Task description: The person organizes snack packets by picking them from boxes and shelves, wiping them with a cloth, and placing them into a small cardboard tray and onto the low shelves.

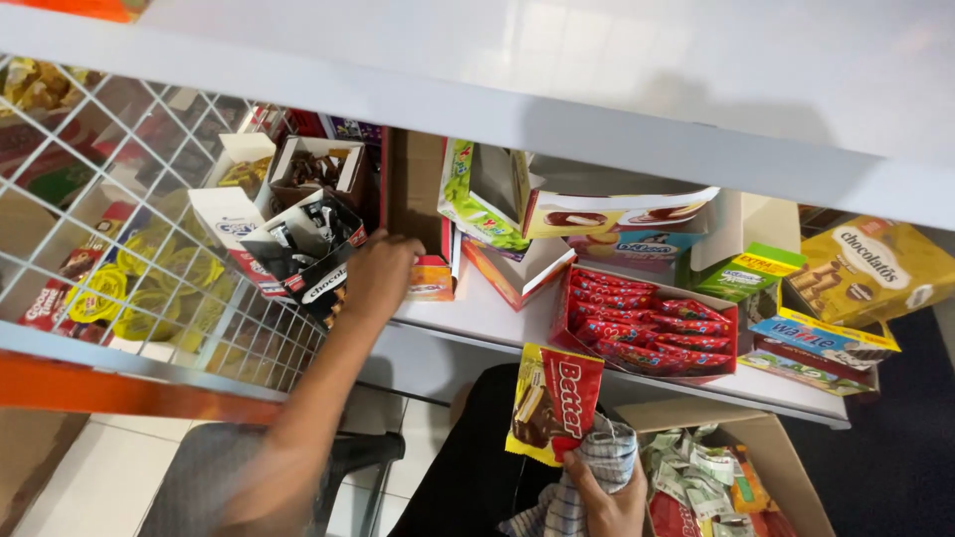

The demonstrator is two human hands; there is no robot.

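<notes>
In the head view, the left hand (378,273) is reaching up to the shelf (477,318) at about ten o'clock, its fingers curling onto an open carton (423,214) with an orange front; whether that grip is pinching the carton or only pressing on it cannot be told. The right hand (607,502), at five o'clock, is clutching a checked cloth (587,467) together with a red-and-yellow snack pack (555,403), its grip pressed together around both. Handling the carton well seems to call for steadying it squarely so its neighbours are not tipping. At three o'clock a red tray (647,328) is holding red wrapped bars. At eleven o'clock an open brown box (313,171) is showing dark sweets. Below, at five o'clock, a cardboard box (741,467) is holding mixed green and red packets.
</notes>
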